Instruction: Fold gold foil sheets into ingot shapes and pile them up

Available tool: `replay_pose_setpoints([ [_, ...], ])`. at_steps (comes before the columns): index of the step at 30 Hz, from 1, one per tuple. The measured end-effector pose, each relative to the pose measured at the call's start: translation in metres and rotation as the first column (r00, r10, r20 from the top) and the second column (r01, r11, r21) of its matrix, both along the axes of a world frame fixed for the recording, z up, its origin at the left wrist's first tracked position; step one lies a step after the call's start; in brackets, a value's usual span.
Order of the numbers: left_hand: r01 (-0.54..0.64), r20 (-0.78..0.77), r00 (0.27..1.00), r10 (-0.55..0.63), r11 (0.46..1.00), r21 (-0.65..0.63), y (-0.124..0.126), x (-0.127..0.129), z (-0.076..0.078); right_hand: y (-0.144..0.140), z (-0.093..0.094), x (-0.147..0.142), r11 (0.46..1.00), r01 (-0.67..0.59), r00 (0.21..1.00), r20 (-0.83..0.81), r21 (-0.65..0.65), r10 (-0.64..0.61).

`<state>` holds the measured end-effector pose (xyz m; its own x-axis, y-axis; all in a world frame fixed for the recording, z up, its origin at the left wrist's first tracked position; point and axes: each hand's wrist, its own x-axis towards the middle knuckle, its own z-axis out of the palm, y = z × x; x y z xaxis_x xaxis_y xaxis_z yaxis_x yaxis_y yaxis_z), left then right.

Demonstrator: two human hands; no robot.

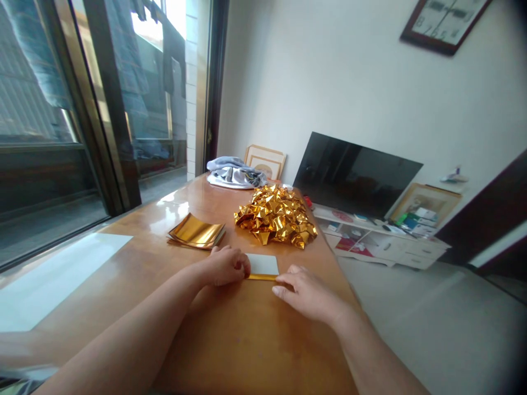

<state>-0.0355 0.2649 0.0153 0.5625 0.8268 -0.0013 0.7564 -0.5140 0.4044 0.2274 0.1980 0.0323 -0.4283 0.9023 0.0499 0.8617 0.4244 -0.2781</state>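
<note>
A small sheet of gold foil paper (263, 264) lies on the table, its pale side up. Along the edge nearest me, a narrow gold strip is folded over. My left hand (225, 266) has curled fingers pressed on the left end of this strip. At the right end, my right hand (309, 292) grips the folded edge with its fingertips, the thumb held low beside it. Beyond my left hand lies a stack of gold foil sheets (195, 231), slightly curled. A heap of folded gold foil pieces (276, 216) sits behind the sheet.
The brown wooden table (255, 340) has folded clothes (233, 173) at its far end. A pale sheet (61, 274) lies along its left side. Past the right edge are a television (356, 173) and a white low cabinet (387, 244). Glass doors stand at left.
</note>
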Motion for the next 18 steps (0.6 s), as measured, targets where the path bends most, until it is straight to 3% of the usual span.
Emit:
replay_pose_setpoints([
  [3,0.007,0.026,1.0,-0.008,0.999,0.031,0.001,-0.001,-0.002,0.02,-0.002,0.004,0.999,-0.004,0.995,-0.101,-0.049,-0.001],
  [10,0.055,0.011,0.998,-0.056,0.996,0.075,-0.003,0.002,0.002,0.056,-0.046,-0.006,0.969,0.192,0.95,-0.278,0.152,-0.145],
  [13,0.066,0.014,0.998,-0.068,0.993,0.102,-0.004,0.005,0.004,0.06,-0.06,-0.009,0.967,0.202,0.953,-0.261,0.155,-0.157],
  [18,0.079,0.02,0.996,-0.083,0.989,0.123,-0.004,0.005,0.003,0.056,-0.06,-0.011,0.978,0.167,0.974,-0.174,0.124,-0.145],
])
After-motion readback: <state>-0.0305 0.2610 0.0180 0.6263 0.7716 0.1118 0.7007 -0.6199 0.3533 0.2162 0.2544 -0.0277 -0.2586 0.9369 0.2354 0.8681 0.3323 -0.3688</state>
